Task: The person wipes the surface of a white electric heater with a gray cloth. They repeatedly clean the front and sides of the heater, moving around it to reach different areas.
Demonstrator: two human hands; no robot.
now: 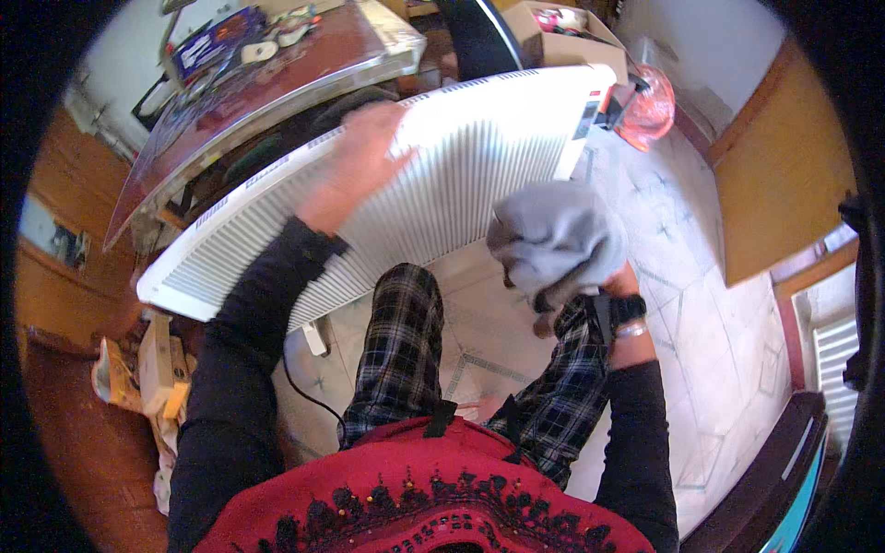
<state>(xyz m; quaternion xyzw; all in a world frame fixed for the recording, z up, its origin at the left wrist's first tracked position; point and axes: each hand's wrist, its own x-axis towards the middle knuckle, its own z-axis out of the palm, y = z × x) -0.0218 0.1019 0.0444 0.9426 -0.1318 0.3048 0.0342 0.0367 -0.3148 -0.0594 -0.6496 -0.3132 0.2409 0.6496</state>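
Note:
A long white panel heater with a ribbed front (pixel 456 159) stands on the tiled floor before me, slanting across the view. Dark vent slots run along its top, and a small control panel (pixel 588 114) sits at its right end. My left hand (pixel 359 166), blurred, is at the heater's upper edge, thumb apart from the fingers and nothing held. Whether it touches the surface is hard to tell. In my right hand (pixel 623 282) is a bunched grey cloth (pixel 560 238), which hides most of the fingers. The cloth is in front of the heater's right part, above my knee.
Behind the heater stands a reddish-brown table (pixel 325 52) with assorted items on it. An open cardboard box (pixel 577 50) and a translucent red object (pixel 648 110) are at the back right. A black cable (pixel 308 392) lies left of my legs. Boxes (pixel 157 363) are at lower left.

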